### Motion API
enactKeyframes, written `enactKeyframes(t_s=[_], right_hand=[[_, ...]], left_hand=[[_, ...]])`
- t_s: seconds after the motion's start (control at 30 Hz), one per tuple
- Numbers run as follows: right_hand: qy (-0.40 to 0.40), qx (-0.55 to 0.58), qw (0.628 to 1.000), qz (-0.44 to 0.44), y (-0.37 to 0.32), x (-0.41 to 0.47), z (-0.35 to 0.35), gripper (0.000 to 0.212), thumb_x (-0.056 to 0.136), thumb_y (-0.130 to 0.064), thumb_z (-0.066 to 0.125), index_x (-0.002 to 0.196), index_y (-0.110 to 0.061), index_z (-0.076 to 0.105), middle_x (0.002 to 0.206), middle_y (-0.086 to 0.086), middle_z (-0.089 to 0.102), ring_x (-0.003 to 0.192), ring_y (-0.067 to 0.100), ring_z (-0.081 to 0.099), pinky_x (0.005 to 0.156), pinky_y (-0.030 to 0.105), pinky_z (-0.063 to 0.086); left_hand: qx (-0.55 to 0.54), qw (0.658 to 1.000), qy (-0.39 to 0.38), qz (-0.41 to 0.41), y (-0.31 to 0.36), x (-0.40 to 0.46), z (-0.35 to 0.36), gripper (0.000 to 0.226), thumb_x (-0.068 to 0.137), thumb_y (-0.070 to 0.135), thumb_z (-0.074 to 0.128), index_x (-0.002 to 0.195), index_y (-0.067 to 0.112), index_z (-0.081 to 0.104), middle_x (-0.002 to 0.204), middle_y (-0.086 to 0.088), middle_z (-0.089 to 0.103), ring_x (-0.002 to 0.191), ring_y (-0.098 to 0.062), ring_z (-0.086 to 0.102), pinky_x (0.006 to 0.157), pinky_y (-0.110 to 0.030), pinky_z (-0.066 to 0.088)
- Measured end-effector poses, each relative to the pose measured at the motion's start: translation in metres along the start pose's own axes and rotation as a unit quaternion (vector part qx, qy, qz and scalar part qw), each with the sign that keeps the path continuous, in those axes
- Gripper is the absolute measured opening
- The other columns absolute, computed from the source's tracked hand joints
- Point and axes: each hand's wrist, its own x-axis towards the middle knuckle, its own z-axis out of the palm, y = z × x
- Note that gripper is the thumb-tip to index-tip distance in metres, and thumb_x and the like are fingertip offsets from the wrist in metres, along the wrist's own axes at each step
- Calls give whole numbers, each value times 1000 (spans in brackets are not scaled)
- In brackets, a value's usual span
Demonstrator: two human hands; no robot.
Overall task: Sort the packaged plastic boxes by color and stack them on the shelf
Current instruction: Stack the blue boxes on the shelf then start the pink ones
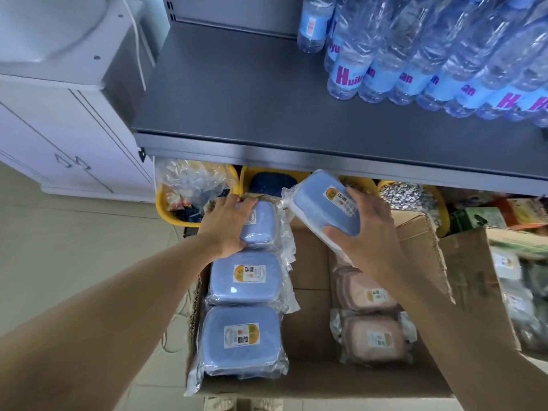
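An open cardboard box (311,378) holds wrapped plastic boxes. Along its left side lie three blue ones in a row: a far one (262,229), a middle one (246,277) and a near one (240,339). Pink ones (370,336) sit on the right side. My left hand (225,223) grips the far blue box at its left edge. My right hand (364,232) holds another blue wrapped box (320,203) lifted and tilted above the carton, just below the front edge of the grey shelf (237,93).
Water bottles (415,54) fill the shelf's right part; its left part is bare grey board. Under the shelf stand yellow bins (166,212) with bagged goods. A white cabinet (59,114) is at the left. Green packaged goods (519,277) lie at the right.
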Motion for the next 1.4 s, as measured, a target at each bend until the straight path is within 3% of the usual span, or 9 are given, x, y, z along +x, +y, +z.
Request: enactKeyframes(t_s=[0.3, 0.47, 0.63, 0.83, 0.97, 1.07, 1.27, 1.4], right_hand=[[14, -2, 1000, 0, -42, -16, -62, 75, 76, -38, 72, 140, -19, 38, 132, 6, 42, 125, 26, 34, 107, 42, 31], [58, 24, 998, -29, -103, -29, -144, 79, 70, -45, 65, 140, -15, 42, 131, 9, 48, 123, 30, 38, 105, 41, 30], [115, 39, 990, -76, -161, -48, -235, 72, 73, -35, 78, 136, -19, 46, 132, 1, 48, 124, 22, 38, 104, 33, 30], [175, 26, 976, -124, -210, -53, -323, 79, 61, -56, 65, 132, -25, 48, 126, -5, 51, 117, 17, 42, 102, 35, 35], [224, 23, 961, -160, -229, -43, -372, 73, 67, -47, 78, 131, -26, 49, 122, -7, 53, 114, 17, 45, 101, 36, 36], [248, 20, 951, -183, -237, -27, -403, 71, 69, -41, 78, 132, -27, 48, 123, -5, 53, 112, 18, 46, 99, 35, 37], [244, -1, 948, -207, -245, 17, -444, 71, 72, -43, 75, 134, -24, 46, 126, -4, 53, 110, 19, 46, 94, 32, 38], [239, -21, 949, -204, -251, 50, -463, 70, 75, -45, 72, 136, -25, 44, 128, -5, 52, 114, 20, 46, 97, 32, 37]], left_hand=[[-59, 995, 77, -4, 17, -51, -92, 94, 65, 33, 79, 144, 29, 28, 133, -2, 37, 125, -24, 35, 86, -39, 45], [-57, 991, 121, 12, 22, -106, -189, 89, 68, 36, 75, 145, 31, 30, 134, 0, 41, 124, -23, 41, 90, -35, 45], [-35, 982, 178, 49, 34, -160, -292, 79, 71, 45, 70, 140, 36, 32, 138, 8, 43, 124, -18, 43, 91, -36, 47], [-3, 958, 272, 91, 60, -207, -405, 75, 73, 51, 71, 136, 34, 36, 133, 9, 50, 112, -14, 53, 86, -26, 45], [12, 949, 299, 100, 67, -221, -460, 79, 65, 59, 69, 134, 37, 39, 132, 11, 50, 113, -14, 51, 90, -34, 48], [16, 939, 327, 107, 74, -225, -489, 76, 66, 57, 69, 134, 37, 41, 129, 13, 51, 111, -12, 52, 87, -30, 47], [9, 943, 318, 97, 76, -211, -528, 70, 70, 47, 74, 131, 37, 41, 126, 13, 52, 105, -11, 52, 89, -32, 48], [-34, 949, 306, 70, 69, -191, -558, 69, 66, 45, 76, 125, 34, 43, 113, 13, 55, 98, -14, 56, 87, -32, 49]])
